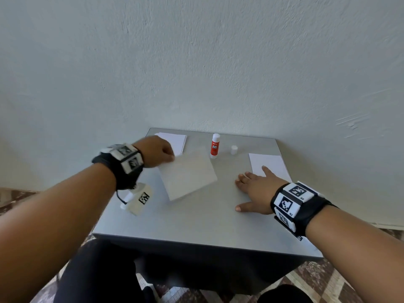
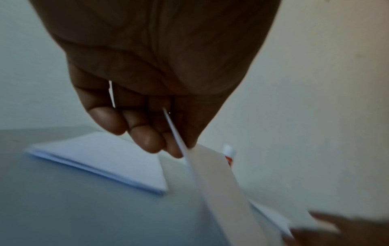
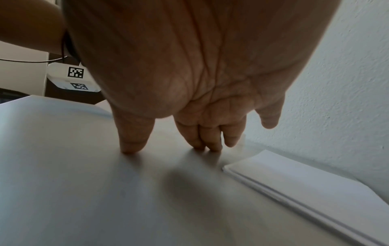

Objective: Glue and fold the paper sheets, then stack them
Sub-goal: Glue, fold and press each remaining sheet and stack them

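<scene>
White paper sheet (image 1: pixel 188 176), plain and tilted, pinched at its far left corner by the left hand (image 1: pixel 158 153), mid-desk (image 1: pixel 196 217) between two paper stacks. Right hand (image 1: pixel 254 190) flat, fingers spread, pressing the desk beside the right stack (image 1: pixel 270 166). Glue stick (image 1: pixel 215 146) upright, uncapped. Left wrist view blurred; pinching fingertips (image 2: pixel 147 141) partly hidden.

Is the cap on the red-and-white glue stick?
No: the small white cap stands apart on the grey table, right of the upright red-and-white glue stick.

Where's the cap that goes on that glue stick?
In the head view the small white cap stands on the grey table, just right of the uncapped glue stick.
</scene>
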